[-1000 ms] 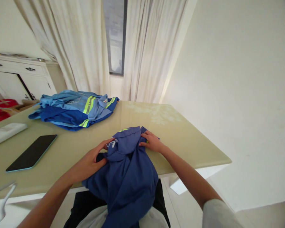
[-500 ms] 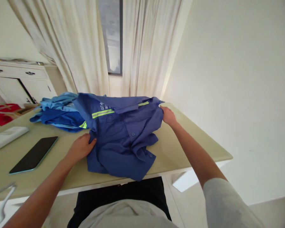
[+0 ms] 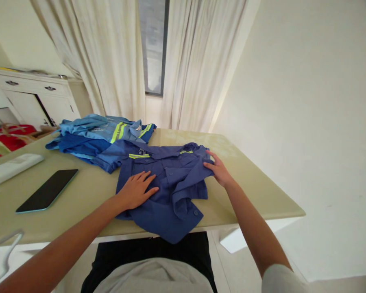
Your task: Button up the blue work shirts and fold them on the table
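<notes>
The shirt lay spread on the table at its near edge, dark blue and rumpled, collar end away from the person. Its lowest corner poked past that edge. Two yellow stripes crossed the chest, some pale lettering stood just above them, and a button showed near the loose front corner. Folds bunched up on the right half.

The left hand rested palm down on the left half of the shirt, fingers spread and straight, with nothing in its hold. The right hand was at the shirt's right edge, half open, thumb over the cloth and fingers slightly bent; whether it pinched the edge could not be told.

The shirt's left sleeve reached the pile, a heap of lighter and brighter blue clothes with yellow bands, and touched it. Left of the shirt, well apart, lay a tablet, dark face up, and beyond it a white case. Farther back stood a pale cabinet, with red bags before it, and curtains hung behind the table.
</notes>
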The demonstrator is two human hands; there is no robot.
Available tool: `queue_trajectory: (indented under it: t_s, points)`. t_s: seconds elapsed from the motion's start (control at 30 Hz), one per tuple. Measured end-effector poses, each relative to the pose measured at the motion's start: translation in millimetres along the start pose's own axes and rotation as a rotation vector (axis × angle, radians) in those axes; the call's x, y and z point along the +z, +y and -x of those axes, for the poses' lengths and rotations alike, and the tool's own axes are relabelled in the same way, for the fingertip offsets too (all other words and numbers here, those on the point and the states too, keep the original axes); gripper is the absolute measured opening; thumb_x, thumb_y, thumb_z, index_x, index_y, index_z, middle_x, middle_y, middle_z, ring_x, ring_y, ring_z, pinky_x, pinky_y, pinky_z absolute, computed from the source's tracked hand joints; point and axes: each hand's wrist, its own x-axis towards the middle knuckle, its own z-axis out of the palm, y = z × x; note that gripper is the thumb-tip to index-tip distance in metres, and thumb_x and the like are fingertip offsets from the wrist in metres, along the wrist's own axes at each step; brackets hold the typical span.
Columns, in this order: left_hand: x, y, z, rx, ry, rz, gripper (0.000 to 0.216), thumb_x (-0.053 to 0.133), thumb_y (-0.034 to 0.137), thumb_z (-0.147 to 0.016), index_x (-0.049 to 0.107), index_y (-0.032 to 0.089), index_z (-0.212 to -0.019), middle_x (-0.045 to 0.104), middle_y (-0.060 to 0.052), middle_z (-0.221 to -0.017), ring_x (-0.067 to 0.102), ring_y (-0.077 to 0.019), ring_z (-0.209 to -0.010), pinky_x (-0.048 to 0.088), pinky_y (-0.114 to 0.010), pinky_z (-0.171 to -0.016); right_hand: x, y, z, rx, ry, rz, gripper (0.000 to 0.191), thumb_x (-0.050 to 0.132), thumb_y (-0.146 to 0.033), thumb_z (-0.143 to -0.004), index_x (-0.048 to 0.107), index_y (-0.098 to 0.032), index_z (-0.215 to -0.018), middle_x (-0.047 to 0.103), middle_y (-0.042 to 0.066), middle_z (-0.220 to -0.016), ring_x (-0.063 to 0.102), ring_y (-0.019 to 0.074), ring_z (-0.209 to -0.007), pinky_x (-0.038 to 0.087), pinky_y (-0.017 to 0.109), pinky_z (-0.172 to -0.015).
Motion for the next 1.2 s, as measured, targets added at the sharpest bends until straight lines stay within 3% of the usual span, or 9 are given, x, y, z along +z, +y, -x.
queue_trajectory:
  t_s: [0.13,0.23,0.37,0.47,0.57,0.67,0.8,0.97,1.2]
  points:
    - [13,-28,-23,0.038,-0.111,0.082,0.07,0.043,0.069,-0.098,0.044,0.036,-0.16,0.036,-0.008,-0.17,0.032,-0.0349,-0.156,0.02,-0.056,-0.124,-50,-10,10,0.091,0.089,0.039,0.068,0.08,-0.04,-0.076,0.062,-0.022,-0.139,0.067,-0.001,-0.074,0.046,0.0081,-0.046,0.035,0.019,-0.043]
    - [9,-55,-53,0.095,-0.128,0.111,0.066,0.043,0.065,-0.099,0.046,0.037,-0.158,0.037,-0.006,-0.17,0.035,-0.0318,-0.155,0.02,-0.052,-0.125,-68,5,18,0.246,0.23,0.177,0.047,0.074,-0.042,-0.079,0.071,-0.016,-0.117,0.071,0.005,-0.083,0.053,0.0096,-0.052,0.041,0.021,-0.047]
    - [5,-62,-86,0.105,-0.112,0.15,0.062,0.044,0.06,-0.098,0.058,0.029,-0.151,0.044,-0.01,-0.166,0.041,-0.0326,-0.15,0.029,-0.049,-0.122,-46,23,40,0.073,0.243,0.397,0.059,0.061,-0.061,-0.091,0.066,-0.02,-0.133,0.071,0.016,-0.124,0.069,0.0284,-0.108,0.059,0.041,-0.086]
    - [10,-36,-89,0.03,-0.142,0.181,0.069,0.051,0.065,-0.093,0.061,0.023,-0.147,0.044,-0.017,-0.164,0.039,-0.0386,-0.151,0.028,-0.055,-0.122,-15,27,62,-0.23,0.08,0.722,0.069,0.063,-0.063,-0.093,0.053,-0.029,-0.153,0.045,0.013,-0.162,0.042,0.0341,-0.149,0.039,0.056,-0.119]
    - [20,2,-67,0.085,-0.162,0.231,0.077,0.052,0.071,-0.092,0.055,0.025,-0.153,0.035,-0.014,-0.169,0.026,-0.0397,-0.158,0.016,-0.058,-0.126,2,31,81,-0.282,-0.208,0.92,0.067,0.057,-0.062,-0.099,0.046,-0.035,-0.159,0.03,0.007,-0.172,0.029,0.0325,-0.158,0.025,0.056,-0.128]
    - [20,25,-32,0.147,-0.136,0.232,0.075,0.047,0.07,-0.096,0.05,0.027,-0.157,0.031,-0.011,-0.171,0.021,-0.0367,-0.16,0.008,-0.056,-0.129,-1,39,100,-0.229,-0.304,1.023,0.065,0.048,-0.063,-0.103,0.044,-0.033,-0.161,0.033,0.008,-0.17,0.031,0.0312,-0.157,0.025,0.055,-0.128]
    - [0,17,21,0.155,-0.106,0.216,0.064,0.047,0.062,-0.101,0.053,0.027,-0.154,0.043,-0.01,-0.166,0.038,-0.0314,-0.154,0.023,-0.049,-0.127,-19,48,132,-0.191,-0.194,1.088,0.065,0.045,-0.064,-0.104,0.041,-0.035,-0.162,0.031,0.006,-0.171,0.031,0.0306,-0.157,0.027,0.055,-0.128]
    - [-21,9,94,-0.025,0.243,0.211,0.04,0.041,0.037,-0.103,0.068,0.024,-0.129,0.068,-0.012,-0.132,0.06,-0.0285,-0.125,0.045,-0.047,-0.113,-28,57,157,-0.159,-0.014,1.143,0.064,0.045,-0.062,-0.103,0.042,-0.036,-0.162,0.034,0.006,-0.17,0.035,0.0318,-0.156,0.028,0.055,-0.127]
    - [11,89,130,0.2,0.166,0.009,0.062,0.062,0.014,-0.089,0.055,0.032,-0.147,0.063,-0.009,-0.143,0.058,-0.03,-0.126,0.048,-0.049,-0.109,-17,53,151,-0.122,0.022,1.282,0.063,0.04,-0.061,-0.106,0.04,-0.033,-0.162,0.035,0.007,-0.17,0.035,0.0285,-0.156,0.031,0.053,-0.126]
